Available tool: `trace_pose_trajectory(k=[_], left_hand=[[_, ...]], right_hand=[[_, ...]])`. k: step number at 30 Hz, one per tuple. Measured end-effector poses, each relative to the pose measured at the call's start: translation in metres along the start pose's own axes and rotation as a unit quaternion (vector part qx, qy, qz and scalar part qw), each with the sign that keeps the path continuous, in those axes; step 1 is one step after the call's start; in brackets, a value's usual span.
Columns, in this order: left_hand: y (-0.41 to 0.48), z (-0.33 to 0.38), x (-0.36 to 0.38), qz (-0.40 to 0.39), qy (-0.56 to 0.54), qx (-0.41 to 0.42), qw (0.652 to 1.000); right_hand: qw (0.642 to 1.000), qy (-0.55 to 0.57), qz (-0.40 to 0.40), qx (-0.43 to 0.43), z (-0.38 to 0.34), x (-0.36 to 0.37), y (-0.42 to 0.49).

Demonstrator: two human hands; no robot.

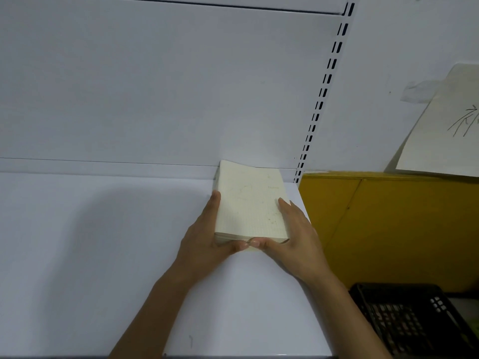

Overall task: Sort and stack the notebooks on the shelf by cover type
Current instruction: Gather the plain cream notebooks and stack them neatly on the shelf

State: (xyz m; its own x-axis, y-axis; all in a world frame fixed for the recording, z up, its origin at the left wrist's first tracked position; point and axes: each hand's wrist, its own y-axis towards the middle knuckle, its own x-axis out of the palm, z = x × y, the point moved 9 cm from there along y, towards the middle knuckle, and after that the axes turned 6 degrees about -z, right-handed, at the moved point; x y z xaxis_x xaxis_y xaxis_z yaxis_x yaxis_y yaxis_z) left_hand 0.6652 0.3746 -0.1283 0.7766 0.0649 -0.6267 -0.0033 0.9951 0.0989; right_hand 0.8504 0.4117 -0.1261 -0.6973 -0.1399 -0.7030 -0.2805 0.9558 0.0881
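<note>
A stack of cream-covered notebooks [248,203] lies on the white shelf [103,242], near its right end and against the back panel. My left hand [204,237] holds the stack's left side, fingers along the edge and thumb at the near edge. My right hand [293,234] holds the right side, fingers laid along it and thumb meeting the left thumb at the front edge. The top cover is plain with faint marks.
A slotted upright [318,104] bounds the shelf on the right. Beyond it stands a yellow panel [388,224] with a taped paper sheet [445,125] above it. A black plastic crate [412,320] sits at the lower right. The shelf's left part is bare white surface.
</note>
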Motion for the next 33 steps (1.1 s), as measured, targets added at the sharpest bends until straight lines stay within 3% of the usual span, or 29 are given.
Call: trace_pose_trajectory(k=[26, 29, 31, 33], left_hand=[[0.003, -0.004, -0.003, 0.038, -0.015, 0.003, 0.999], [0.003, -0.006, -0.004, 0.04, -0.014, -0.005, 0.999], [0.001, -0.008, -0.004, 0.042, -0.011, -0.023, 0.999], [0.0, -0.005, -0.005, 0.037, 0.005, -0.035, 0.999]], right_hand=[[1.0, -0.014, -0.007, -0.007, 0.0, 0.0, 0.004], [0.999, -0.018, -0.037, 0.007, 0.002, 0.001, 0.004], [0.993, -0.074, -0.084, 0.035, 0.001, 0.0, 0.009], [0.97, -0.202, -0.127, 0.051, -0.006, -0.007, 0.014]])
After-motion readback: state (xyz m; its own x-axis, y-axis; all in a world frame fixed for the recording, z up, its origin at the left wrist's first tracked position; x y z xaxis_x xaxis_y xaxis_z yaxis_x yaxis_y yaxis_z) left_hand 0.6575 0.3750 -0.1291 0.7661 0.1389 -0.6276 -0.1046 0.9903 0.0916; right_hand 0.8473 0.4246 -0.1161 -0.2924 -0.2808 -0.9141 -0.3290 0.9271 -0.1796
